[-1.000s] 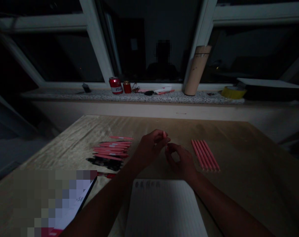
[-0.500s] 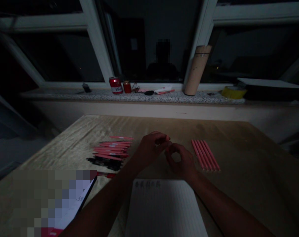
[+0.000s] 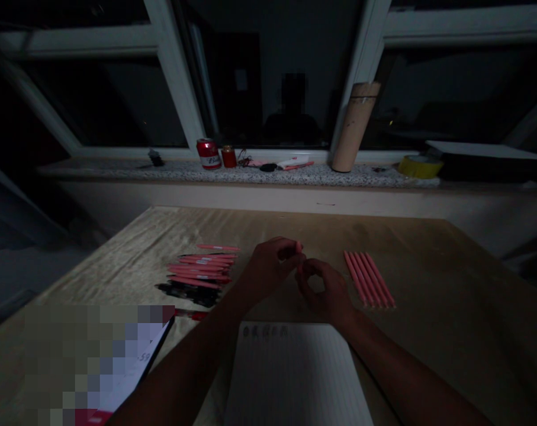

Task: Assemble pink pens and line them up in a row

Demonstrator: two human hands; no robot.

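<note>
My left hand and my right hand meet over the middle of the table, both closed on one pink pen. Its top end shows between the left fingertips; the right thumb and forefinger pinch it lower down, and fingers cover most of it. To the right lie several pink pens, side by side in a neat slanted row. A looser pile of pink pens lies left of my left hand, with black pens at its near side. One pink pen rests apart behind the pile.
A lined notebook lies below my hands. At the left are a red pen and a lit screen, partly blurred out. Along the windowsill stand a red can, a small jar, a tall cylinder and yellow tape.
Hardly anything differs. The pink pen and the fingertips around it have shifted very slightly to the left; the pens on the table lie as before.
</note>
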